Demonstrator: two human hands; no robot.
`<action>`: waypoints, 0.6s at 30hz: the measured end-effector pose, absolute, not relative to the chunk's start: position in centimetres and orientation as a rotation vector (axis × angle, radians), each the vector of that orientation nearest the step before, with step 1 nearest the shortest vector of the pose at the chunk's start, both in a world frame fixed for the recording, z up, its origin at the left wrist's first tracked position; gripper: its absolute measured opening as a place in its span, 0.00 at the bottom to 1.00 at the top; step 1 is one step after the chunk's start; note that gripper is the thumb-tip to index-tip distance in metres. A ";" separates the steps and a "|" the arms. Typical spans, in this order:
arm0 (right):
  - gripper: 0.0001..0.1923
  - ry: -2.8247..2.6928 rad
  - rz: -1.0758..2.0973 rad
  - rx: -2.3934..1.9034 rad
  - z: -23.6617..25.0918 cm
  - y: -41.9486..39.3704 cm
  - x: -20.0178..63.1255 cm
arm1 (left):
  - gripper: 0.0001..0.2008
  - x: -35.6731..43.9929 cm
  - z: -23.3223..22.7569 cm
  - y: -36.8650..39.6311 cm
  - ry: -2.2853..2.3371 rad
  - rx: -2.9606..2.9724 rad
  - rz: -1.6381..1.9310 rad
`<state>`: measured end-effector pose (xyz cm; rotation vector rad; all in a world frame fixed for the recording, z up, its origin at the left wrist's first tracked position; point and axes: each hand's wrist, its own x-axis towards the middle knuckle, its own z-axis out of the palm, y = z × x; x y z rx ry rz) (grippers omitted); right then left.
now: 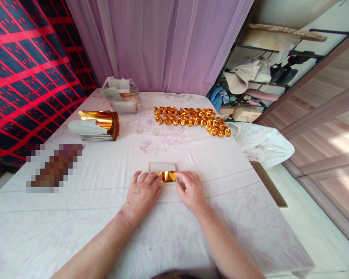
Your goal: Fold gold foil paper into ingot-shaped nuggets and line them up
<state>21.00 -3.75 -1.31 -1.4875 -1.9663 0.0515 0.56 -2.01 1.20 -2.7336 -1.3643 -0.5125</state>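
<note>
At the far end of the table (75, 217), a clear plastic bag (121, 97) holds white and gold sheets. Nearer, on the left, a stack of gold paper (97, 124) lies curled, white side partly showing. Rows of folded gold pieces (192, 118) lie to the right. Near the table's middle, a small gold sheet (163, 171) lies flat, white back up, its near edge folded over. The left hand (142, 193) and right hand (192, 190) press that fold with their fingertips from either side, neither clenched.
</note>
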 end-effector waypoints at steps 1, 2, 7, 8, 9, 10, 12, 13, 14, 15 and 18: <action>0.17 -1.974 0.067 -1.467 -1.3 -3.8 20.9 | 0.13 0.5 1.2 -1.9 -1.381 -2.736 -0.515; 0.17 -1.981 0.084 -1.451 -1.3 -3.9 20.9 | 0.14 0.4 1.1 -1.8 -1.395 -2.739 -0.520; 0.18 -2.067 0.095 -1.441 -1.1 -3.9 20.7 | 0.13 0.3 1.1 -1.5 -1.412 -2.747 -0.536; 0.17 -2.090 0.077 -1.434 -1.0 -3.9 20.7 | 0.13 0.3 1.1 -1.5 -1.411 -2.750 -0.528; 0.17 -2.110 0.059 -1.425 -1.0 -4.0 20.7 | 0.14 0.3 1.1 -1.5 -1.409 -2.752 -0.517; 0.17 -2.126 0.044 -1.417 -0.9 -4.0 20.7 | 0.14 0.3 1.1 -1.5 -1.407 -2.753 -0.507; 0.17 -2.148 0.020 -1.421 -0.7 -4.1 20.7 | 0.15 0.3 1.2 -1.6 -1.407 -2.753 -0.486; 0.17 -2.151 0.007 -1.431 -0.6 -4.2 20.7 | 0.15 0.3 1.2 -1.6 -1.407 -2.755 -0.477; 0.16 -2.151 -0.010 -1.438 -0.5 -4.2 20.6 | 0.15 0.3 1.2 -1.6 -1.408 -2.758 -0.470; 0.14 -2.150 -0.033 -1.440 -0.4 -4.2 20.6 | 0.14 0.4 1.2 -1.6 -1.409 -2.762 -0.463; 0.10 -2.145 -0.128 -1.412 -0.1 -4.3 20.4 | 0.14 0.3 1.2 -1.6 -1.405 -2.766 -0.451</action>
